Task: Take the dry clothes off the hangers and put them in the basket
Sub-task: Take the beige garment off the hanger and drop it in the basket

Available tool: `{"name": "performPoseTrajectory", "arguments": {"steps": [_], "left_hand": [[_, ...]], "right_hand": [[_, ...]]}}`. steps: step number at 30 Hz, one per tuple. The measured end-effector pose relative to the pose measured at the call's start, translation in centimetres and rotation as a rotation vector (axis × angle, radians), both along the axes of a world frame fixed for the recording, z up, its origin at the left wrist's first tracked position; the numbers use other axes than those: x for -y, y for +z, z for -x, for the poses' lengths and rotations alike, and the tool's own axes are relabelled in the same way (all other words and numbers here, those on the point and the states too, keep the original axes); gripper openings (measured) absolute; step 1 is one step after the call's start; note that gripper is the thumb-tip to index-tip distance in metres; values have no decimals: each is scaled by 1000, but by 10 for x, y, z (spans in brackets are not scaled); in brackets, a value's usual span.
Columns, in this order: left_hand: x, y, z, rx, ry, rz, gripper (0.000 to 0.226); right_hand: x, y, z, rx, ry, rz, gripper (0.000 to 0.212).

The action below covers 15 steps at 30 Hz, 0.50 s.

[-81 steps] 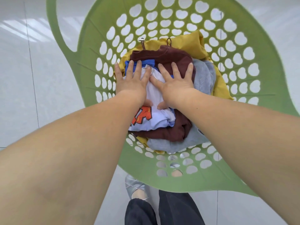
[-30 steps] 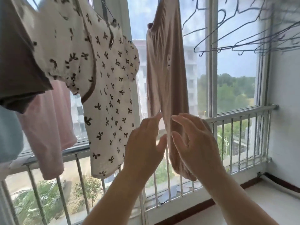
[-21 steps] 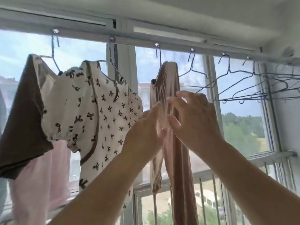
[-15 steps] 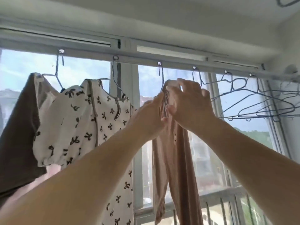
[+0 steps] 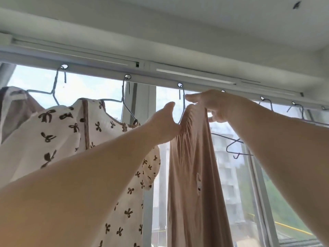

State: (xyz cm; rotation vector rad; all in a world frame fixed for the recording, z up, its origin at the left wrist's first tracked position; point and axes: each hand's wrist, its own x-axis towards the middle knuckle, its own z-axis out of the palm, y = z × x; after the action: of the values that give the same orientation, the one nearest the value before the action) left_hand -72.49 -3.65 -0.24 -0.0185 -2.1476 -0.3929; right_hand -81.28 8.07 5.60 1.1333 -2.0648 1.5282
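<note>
Setting: sunlit window with a rail running across its top, wire hangers hooked into its rings, buildings and greenery outside.
Garment in play: beige garment, long and plain, hanging from a wire hanger near the middle of the rail, its gathered top bunched right under the hook.
Left hand: left hand is up at the gathered top on its left side, thumb raised, fingers hidden behind the cloth; it looks to be gripping the fabric, though I cannot see the fingers close.
Right hand: right hand arches over the top of the garment from the right, fingers reaching toward the hook and curling down at the far side; whether it pinches cloth, wire or nothing I cannot tell.
Left to do on the rail: white top with bows on the next hanger over, untouched, and a brown garment at the far left edge.
Already bare: empty hangers to the right, stripped of clothes.
Basket: out of view up here, so its load cannot be read.
Progress: my call is well along but not finished; this piece must come free of its hanger and go down, then at least two more follow.
Watch for: the gathered top snagging on the wire as it slides off.
</note>
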Motion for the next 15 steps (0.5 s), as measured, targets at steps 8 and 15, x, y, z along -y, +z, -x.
{"name": "performPoseTrajectory", "arguments": {"steps": [8, 15], "left_hand": [[-12, 24, 25, -74, -6, 35, 69], [-38, 32, 41, -64, -11, 258, 53]], "right_hand": [[1, -16, 22, -16, 64, -20, 5], [-18, -38, 12, -313, -179, -78, 11]]}}
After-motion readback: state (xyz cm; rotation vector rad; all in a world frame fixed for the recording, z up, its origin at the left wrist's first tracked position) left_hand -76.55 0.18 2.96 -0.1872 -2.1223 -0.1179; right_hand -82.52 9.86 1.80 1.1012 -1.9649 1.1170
